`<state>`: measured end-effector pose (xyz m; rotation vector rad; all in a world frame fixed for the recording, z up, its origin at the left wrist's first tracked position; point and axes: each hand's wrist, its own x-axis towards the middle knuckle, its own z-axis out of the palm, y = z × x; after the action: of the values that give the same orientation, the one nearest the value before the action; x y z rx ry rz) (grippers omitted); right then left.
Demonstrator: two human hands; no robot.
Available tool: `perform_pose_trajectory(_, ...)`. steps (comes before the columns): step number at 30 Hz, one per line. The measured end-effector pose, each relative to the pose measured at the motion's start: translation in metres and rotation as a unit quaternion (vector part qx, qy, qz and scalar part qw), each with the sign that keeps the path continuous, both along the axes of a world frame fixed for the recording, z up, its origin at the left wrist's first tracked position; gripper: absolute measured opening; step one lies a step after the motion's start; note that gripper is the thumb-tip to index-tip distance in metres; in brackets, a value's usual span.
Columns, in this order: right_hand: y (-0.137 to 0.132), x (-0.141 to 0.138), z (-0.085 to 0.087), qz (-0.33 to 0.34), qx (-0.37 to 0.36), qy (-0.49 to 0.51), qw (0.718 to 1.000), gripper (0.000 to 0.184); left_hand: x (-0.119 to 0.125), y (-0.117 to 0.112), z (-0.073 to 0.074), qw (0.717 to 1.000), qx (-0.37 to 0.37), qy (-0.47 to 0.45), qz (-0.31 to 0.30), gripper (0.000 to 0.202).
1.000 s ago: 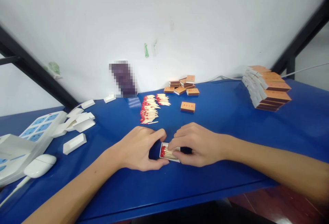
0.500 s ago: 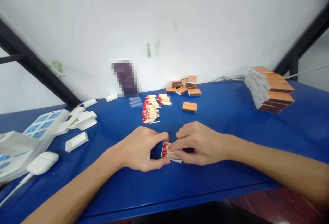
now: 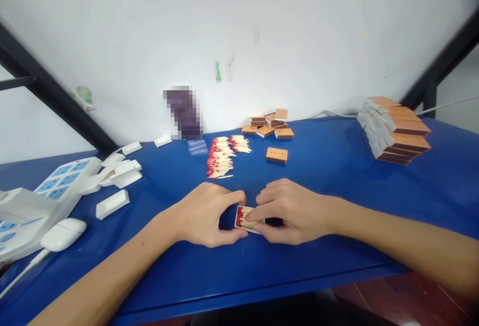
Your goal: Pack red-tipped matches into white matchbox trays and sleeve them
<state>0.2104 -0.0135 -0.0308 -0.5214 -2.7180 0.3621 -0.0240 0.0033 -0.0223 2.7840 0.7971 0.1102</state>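
A small white matchbox tray (image 3: 244, 218) filled with red-tipped matches lies on the blue table (image 3: 322, 176) near its front edge. My left hand (image 3: 204, 214) pinches the tray's left end between thumb and forefinger. My right hand (image 3: 290, 210) curls over the tray's right end, its fingers pressing on the matches. Behind the hands lies a heap of loose matches (image 3: 220, 157), and a single orange matchbox (image 3: 277, 154) rests to the right of it.
A pile of orange matchboxes (image 3: 268, 124) sits by the wall; a tall slanted stack of them (image 3: 396, 135) stands at the right. Several empty white trays (image 3: 114, 179), a white power strip (image 3: 41, 199) and a white earbud case (image 3: 63, 227) lie at the left.
Both hands stay on the tray; my right fingers have slid a little further over the matches. The view has shifted slightly.
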Motion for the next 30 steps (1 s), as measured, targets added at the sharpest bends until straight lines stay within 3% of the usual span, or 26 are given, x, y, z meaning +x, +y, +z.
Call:
perform_pose_trajectory(7,-0.001,-0.001,0.001,0.008,-0.033,0.024,0.999,0.022,-0.009,0.004,0.003,0.999,0.026,-0.022,-0.015,0.049)
perform_pose_trajectory(9,0.000,-0.001,0.000,-0.005,-0.016,0.049,0.999,0.024,-0.017,0.010,0.005,0.997,0.045,-0.059,-0.011,0.038)
perform_pose_trajectory(13,0.002,0.000,-0.003,-0.089,-0.002,0.124,0.988,0.027,-0.035,0.028,0.006,0.986,0.118,-0.082,0.080,0.023)
perform_pose_trajectory(16,0.009,0.000,-0.008,-0.170,-0.024,0.148,0.974,0.029,-0.045,0.038,0.005,0.986,0.123,-0.048,0.100,0.022)
perform_pose_trajectory(21,0.035,-0.007,-0.016,-0.220,-0.021,0.065,0.973,0.032,-0.050,0.041,0.005,0.983,0.135,-0.035,0.122,0.022)
perform_pose_trajectory(26,0.057,-0.028,-0.012,-0.187,-0.006,-0.017,0.982,0.034,-0.046,0.039,0.001,0.984,0.134,-0.017,0.118,0.024)
perform_pose_trajectory(30,0.064,-0.040,-0.011,-0.183,-0.003,-0.010,0.983,0.031,-0.044,0.038,-0.002,0.983,0.133,0.003,0.126,0.026)
